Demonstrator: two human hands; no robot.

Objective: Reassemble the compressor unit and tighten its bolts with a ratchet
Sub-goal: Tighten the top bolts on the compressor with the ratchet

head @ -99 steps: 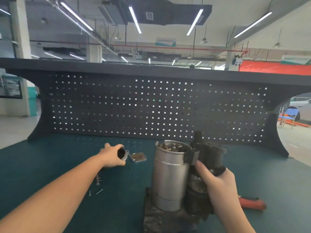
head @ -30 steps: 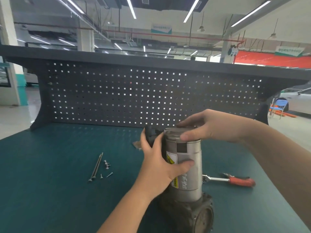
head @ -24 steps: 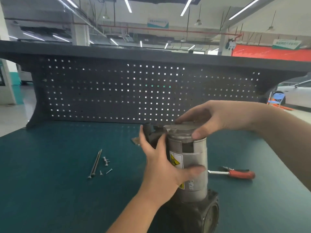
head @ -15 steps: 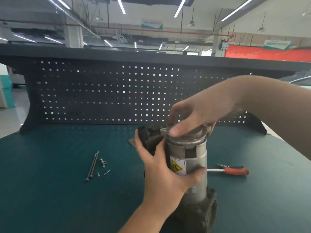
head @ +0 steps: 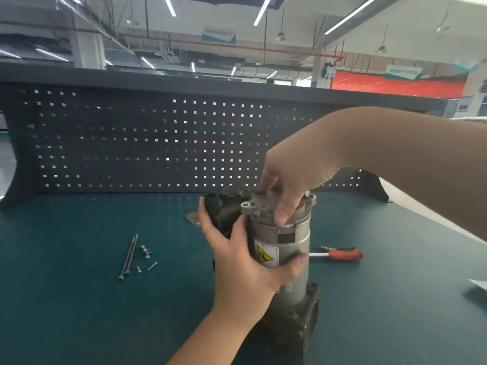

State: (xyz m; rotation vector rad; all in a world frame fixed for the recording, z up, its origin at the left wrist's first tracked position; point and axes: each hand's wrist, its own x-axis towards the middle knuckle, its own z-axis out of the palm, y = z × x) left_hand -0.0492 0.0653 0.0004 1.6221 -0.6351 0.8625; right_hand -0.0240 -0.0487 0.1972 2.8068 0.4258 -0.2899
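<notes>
Compressor unit (head: 286, 254) stands upright near the middle of the green bench mat (head: 79, 299), silver cylinder on a dark cast base, probably so the end cap (head: 266, 209) can go on from above. The left hand (head: 242, 262) wraps round the cylinder, thumb on the front by the yellow warning label, fingers up against the black attachment at the unit's 9 o'clock side; this looks like a brace against twisting. The right hand (head: 287, 185) comes in from 2 o'clock and holds the cap from above, fingers curled over it and the thumb pressed on its front edge, apparently turning or seating it so the lugs line up with the body. One empty bolt lug shows at the cap's near left edge.

At 9 o'clock of the unit, well apart, two long bolts (head: 128, 258) lie side by side with a few small screws (head: 146, 258) just beside them, within easy reach for the bolting step. A red-handled tool (head: 340, 253) lies at 3 o'clock, close behind the cylinder. A small flat metal piece (head: 192, 218) sits at 11 o'clock.

A dark perforated back panel (head: 118, 143) closes the bench's far side; beyond it is a workshop hall with strip lights and a red banner.
</notes>
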